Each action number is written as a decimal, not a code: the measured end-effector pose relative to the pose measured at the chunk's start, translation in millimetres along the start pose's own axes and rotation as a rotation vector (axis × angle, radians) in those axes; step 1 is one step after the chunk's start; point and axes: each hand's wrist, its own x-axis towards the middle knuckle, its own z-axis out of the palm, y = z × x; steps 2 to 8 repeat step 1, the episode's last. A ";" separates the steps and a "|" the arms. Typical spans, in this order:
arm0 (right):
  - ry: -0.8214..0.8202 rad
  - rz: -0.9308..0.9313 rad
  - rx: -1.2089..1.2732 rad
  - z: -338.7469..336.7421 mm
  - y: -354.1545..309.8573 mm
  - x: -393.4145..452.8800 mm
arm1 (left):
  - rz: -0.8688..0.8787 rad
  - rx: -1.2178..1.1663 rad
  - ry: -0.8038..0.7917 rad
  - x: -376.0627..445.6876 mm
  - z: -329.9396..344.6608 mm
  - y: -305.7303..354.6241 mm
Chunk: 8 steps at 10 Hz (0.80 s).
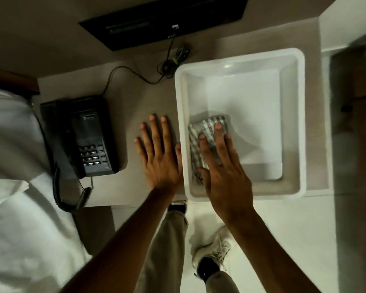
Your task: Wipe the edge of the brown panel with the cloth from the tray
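Checked cloth (pixel 207 142) (folded) in tray (pixel 240 57).

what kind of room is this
Probably a hotel room: a black corded desk phone on a bedside counter, white bedding at the left, and a cleaning cloth in a white tray.

A black desk telephone (pixel 82 137) sits on a grey counter (pixel 140 85), its coiled cord (pixel 60 193) hanging off the edge. A thin black cable (pixel 135 74) trails behind it.

Telephone (pixel 80 136) left, tray wall (pixel 181 127) right
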 end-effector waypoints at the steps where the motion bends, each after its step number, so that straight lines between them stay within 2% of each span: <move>1: 0.064 -0.046 0.019 -53.6 -17.3 -29.6 | 0.052 -0.080 0.001 -2.5 -46.8 5.6; 8: 0.064 -0.046 0.019 -53.6 -17.3 -29.6 | 0.052 -0.080 0.001 -2.5 -46.8 5.6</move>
